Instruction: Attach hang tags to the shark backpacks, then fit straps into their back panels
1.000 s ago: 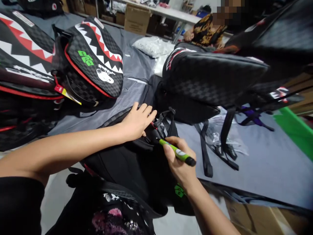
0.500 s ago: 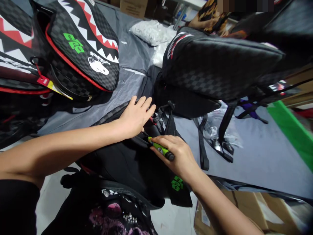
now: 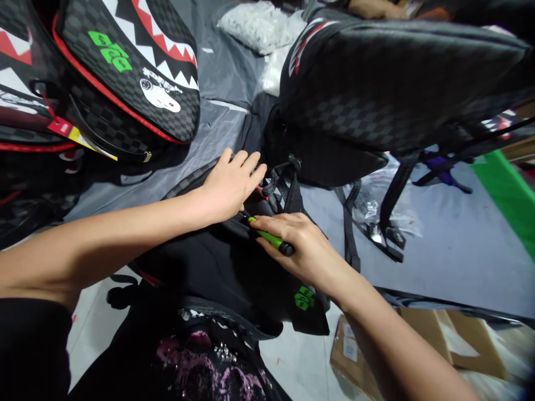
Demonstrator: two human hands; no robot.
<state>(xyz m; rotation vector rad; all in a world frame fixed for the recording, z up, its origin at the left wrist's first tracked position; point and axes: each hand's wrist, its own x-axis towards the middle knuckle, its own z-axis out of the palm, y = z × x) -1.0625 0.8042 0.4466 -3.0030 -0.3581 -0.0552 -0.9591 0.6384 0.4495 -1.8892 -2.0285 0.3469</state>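
Observation:
A black backpack lies open in front of me, its panel hanging over the table's near edge. My left hand rests on its far edge, fingers spread and stretched out, thumb side mostly hidden. Closed around a tool with a lime-green handle and black end is my right hand. The tool's thin dark shaft points up-left toward the bag's edge beneath my left hand, and its tip cannot be made out. Black straps bunch just beyond the tool.
Checkered backpacks with shark-teeth prints stand at the left. Another dark checkered bag lies at the back right, beside a white plastic bundle. Clear plastic bags and straps lie right. Cardboard boxes sit below the table.
The view has shifted, so the bags appear larger and spread outward. Both hands keep their places on the backpack, and the green-handled tool has turned slightly in my right hand.

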